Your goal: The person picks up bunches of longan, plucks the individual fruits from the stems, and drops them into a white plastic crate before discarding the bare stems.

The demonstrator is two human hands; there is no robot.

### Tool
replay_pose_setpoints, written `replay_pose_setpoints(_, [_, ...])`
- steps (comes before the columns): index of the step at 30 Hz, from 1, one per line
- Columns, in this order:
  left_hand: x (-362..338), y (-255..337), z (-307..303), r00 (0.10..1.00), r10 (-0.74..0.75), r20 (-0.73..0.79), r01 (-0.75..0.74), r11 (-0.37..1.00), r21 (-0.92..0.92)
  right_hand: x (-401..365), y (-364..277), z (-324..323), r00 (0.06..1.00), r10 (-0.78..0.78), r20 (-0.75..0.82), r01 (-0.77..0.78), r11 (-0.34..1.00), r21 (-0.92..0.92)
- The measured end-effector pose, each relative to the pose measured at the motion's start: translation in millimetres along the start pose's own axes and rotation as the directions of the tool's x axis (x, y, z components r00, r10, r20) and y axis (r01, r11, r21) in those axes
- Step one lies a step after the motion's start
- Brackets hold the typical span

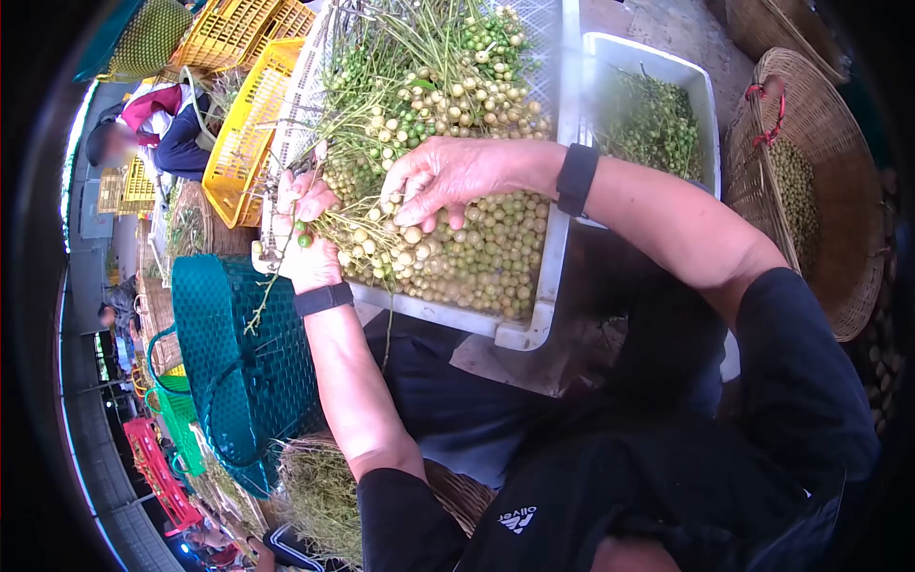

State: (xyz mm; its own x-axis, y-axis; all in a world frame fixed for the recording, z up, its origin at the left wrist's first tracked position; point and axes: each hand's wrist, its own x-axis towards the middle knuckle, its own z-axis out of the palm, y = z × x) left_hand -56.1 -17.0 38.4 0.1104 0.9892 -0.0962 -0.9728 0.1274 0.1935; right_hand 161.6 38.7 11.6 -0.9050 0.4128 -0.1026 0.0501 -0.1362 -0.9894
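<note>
My left hand (pixel 307 214) is closed around the stems of a bunch of small round yellowish fruit (pixel 367 236), with thin twigs and a few green berries sticking out. My right hand (pixel 443 181) reaches in from the right, its thumb and fingers pinched together at the fruit end of the bunch. Whether a single fruit sits between those fingertips is hidden. Both hands are over a white plastic crate (pixel 545 286). Loose yellowish fruit (pixel 496 253) fills its near part, and stemmed bunches with green berries (pixel 429 48) lie at its far side.
A white bin (pixel 705 114) of green sprigs and a wicker basket (pixel 839 229) holding fruit stand at right. Left are a yellow crate (pixel 250 133) and a teal woven basket (pixel 238 372). A basket of twigs (pixel 319 496) is below. Another person (pixel 167 124) sits at upper left.
</note>
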Motion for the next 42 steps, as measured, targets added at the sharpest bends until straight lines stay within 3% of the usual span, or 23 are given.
replay_pose_setpoints(4, [0, 4, -3, 1.000, 0.010, -0.020, -0.011, 1.000, -0.020, 1, -1, 0, 0.999, -0.029, -0.014, 0.029, 0.999, -0.032])
replay_pose_setpoints(5, [-1, 6, -6, 0.999, -0.012, 0.051, 0.014, 1.000, -0.025, 2, -1, -3, 0.999, -0.029, -0.015, 0.029, 0.999, -0.033])
replay_pose_setpoints(6, [-1, 8, -8, 0.992, -0.035, 0.122, 0.038, 0.999, -0.028, 4, 0, -9, 0.999, -0.042, -0.031, 0.042, 0.999, 0.007])
replay_pose_setpoints(9, [-1, 10, -9, 0.996, -0.019, 0.083, 0.022, 0.999, -0.043, 6, -4, -21, 0.996, -0.089, -0.008, 0.089, 0.991, 0.097])
replay_pose_setpoints(11, [-1, 14, -11, 0.995, -0.033, 0.099, 0.041, 0.996, -0.081, 1, -8, -27, 0.994, -0.105, -0.026, 0.107, 0.938, 0.330])
replay_pose_setpoints(13, [0, 17, -14, 0.992, -0.046, 0.117, 0.059, 0.991, -0.118, -1, -8, -31, 0.995, -0.095, -0.013, 0.094, 0.934, 0.346])
replay_pose_setpoints(15, [0, 16, -14, 0.995, -0.025, 0.101, 0.033, 0.996, -0.080, -4, -8, -30, 0.997, 0.069, 0.024, -0.073, 0.904, 0.421])
replay_pose_setpoints(19, [0, 13, -10, 0.986, -0.100, 0.136, 0.115, 0.987, -0.110, 6, 10, -16, 0.987, 0.128, 0.095, -0.148, 0.957, 0.251])
replay_pose_setpoints(23, [1, 8, -7, 0.997, -0.059, 0.051, 0.064, 0.993, -0.101, 10, 13, 0, 0.993, -0.010, 0.115, -0.015, 0.977, 0.215])
replay_pose_setpoints(25, [2, 9, -8, 0.999, -0.031, 0.011, 0.032, 0.995, -0.092, 6, 5, 4, 0.998, -0.006, 0.070, 0.002, 0.998, 0.069])
replay_pose_setpoints(27, [2, 13, -12, 0.992, -0.089, 0.085, 0.094, 0.994, -0.060, 7, 7, 0, 0.995, -0.026, 0.095, 0.019, 0.998, 0.063])
replay_pose_setpoints(33, [1, 14, -13, 0.998, -0.042, 0.054, 0.045, 0.998, -0.052, 8, 5, -15, 0.997, -0.054, 0.058, 0.048, 0.993, 0.108])
replay_pose_setpoints(35, [1, 11, -11, 0.999, -0.020, 0.049, 0.022, 0.998, -0.052, 8, 7, -14, 0.999, -0.045, -0.031, 0.052, 0.950, 0.307])
replay_pose_setpoints(39, [3, 10, -12, 0.996, -0.034, 0.077, 0.037, 0.998, -0.041, 8, 7, -11, 0.992, 0.009, -0.124, 0.051, 0.880, 0.472])
replay_pose_setpoints(41, [4, 11, -13, 0.997, -0.028, 0.072, 0.032, 0.998, -0.053, 4, 5, -15, 0.994, -0.059, 0.090, -0.006, 0.804, 0.594])
replay_pose_setpoints(42, [3, 11, -12, 0.997, -0.024, 0.068, 0.028, 0.997, -0.066, 6, 9, -17, 0.994, -0.059, 0.092, -0.007, 0.804, 0.595])
